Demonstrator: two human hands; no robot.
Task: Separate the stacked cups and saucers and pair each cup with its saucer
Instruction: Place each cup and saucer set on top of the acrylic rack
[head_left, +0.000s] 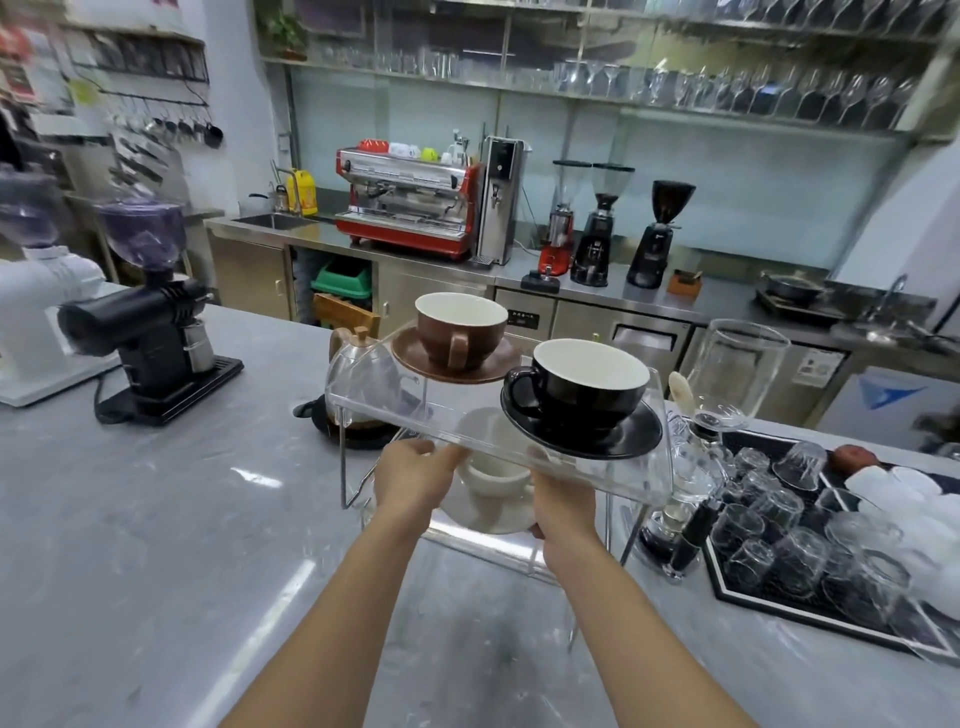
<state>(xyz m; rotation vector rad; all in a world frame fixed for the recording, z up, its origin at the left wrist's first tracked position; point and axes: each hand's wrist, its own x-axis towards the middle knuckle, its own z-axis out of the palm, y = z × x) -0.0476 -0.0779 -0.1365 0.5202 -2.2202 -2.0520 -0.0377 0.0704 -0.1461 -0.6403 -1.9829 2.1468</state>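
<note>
Brown cup sits on brown saucer, black cup on black saucer, both atop clear acrylic shelf on grey table. Below shelf, white cup on white saucer. Left hand fingers touch cup; right hand grips saucer rim.

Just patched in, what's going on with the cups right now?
A person is working at a clear acrylic stand on the grey counter. On its top shelf, a brown cup sits on a brown saucer and a black cup on a black saucer. Both hands reach under that shelf: the left hand and right hand are at a white cup on a white saucer. Their grip is partly hidden.
</note>
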